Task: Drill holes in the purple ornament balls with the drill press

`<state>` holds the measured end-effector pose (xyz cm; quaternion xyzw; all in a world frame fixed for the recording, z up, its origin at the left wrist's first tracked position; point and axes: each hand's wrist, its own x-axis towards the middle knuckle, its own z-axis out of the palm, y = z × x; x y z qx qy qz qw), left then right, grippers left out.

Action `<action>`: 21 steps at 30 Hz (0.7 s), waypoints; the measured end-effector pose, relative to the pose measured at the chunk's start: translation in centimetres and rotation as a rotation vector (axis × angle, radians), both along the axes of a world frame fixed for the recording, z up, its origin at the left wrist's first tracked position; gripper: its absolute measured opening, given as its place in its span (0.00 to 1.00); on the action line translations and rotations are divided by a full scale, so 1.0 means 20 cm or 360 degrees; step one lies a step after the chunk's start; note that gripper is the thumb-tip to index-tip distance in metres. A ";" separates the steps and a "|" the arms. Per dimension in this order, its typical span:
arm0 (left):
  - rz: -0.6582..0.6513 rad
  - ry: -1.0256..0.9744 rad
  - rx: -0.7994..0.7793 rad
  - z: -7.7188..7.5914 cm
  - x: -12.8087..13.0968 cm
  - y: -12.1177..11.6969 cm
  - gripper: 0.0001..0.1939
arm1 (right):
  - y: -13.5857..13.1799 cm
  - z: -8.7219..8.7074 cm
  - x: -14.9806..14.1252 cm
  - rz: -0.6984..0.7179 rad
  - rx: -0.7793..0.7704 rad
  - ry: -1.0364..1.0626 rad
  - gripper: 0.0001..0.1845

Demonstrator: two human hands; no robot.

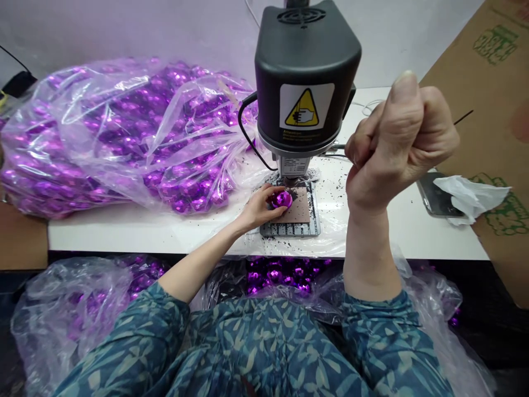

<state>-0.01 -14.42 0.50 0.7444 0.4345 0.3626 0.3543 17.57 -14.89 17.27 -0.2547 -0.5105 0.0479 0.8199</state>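
Observation:
Pinched between the fingertips of my left hand is a shiny purple faceted ball. It rests on a small brown board, which lies on the slotted metal base of a bench drill press. The chuck is just above and behind the ball; whether the bit touches it I cannot tell. My right hand is raised beside the machine, its fist closed around the feed lever. Most of that lever is hidden by the fingers. Dark shavings lie scattered around the base.
A large clear bag of purple balls fills the table's left side. Further balls sit in plastic below the front edge. On the right are a phone, a crumpled tissue and a cardboard box. A black cable loops beside the drill.

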 end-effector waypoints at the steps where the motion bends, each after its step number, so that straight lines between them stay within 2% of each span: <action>1: 0.0036 0.0024 0.0019 0.00 0.01 0.00 0.26 | 0.00 0.00 0.00 0.0007 -0.0004 0.0008 0.31; 5: 0.0167 0.0086 0.0077 -0.03 0.07 -0.01 0.25 | 0.00 0.00 0.00 0.0012 0.0023 0.0022 0.30; 8: 0.0179 0.0035 0.0153 -0.07 0.11 -0.01 0.24 | 0.00 0.00 0.00 0.0043 0.0031 0.0015 0.30; 12: 0.0177 -0.0093 0.0131 -0.12 0.14 -0.03 0.25 | -0.01 -0.01 0.00 0.0014 0.0005 -0.0002 0.32; 17: 0.0212 -0.0147 0.0064 -0.14 0.13 -0.05 0.28 | -0.05 -0.09 0.01 0.0030 0.0009 0.0031 0.32; 21: 0.0208 -0.0204 0.0058 -0.15 0.13 -0.05 0.28 | -0.05 -0.17 0.01 0.0090 0.0166 0.0060 0.32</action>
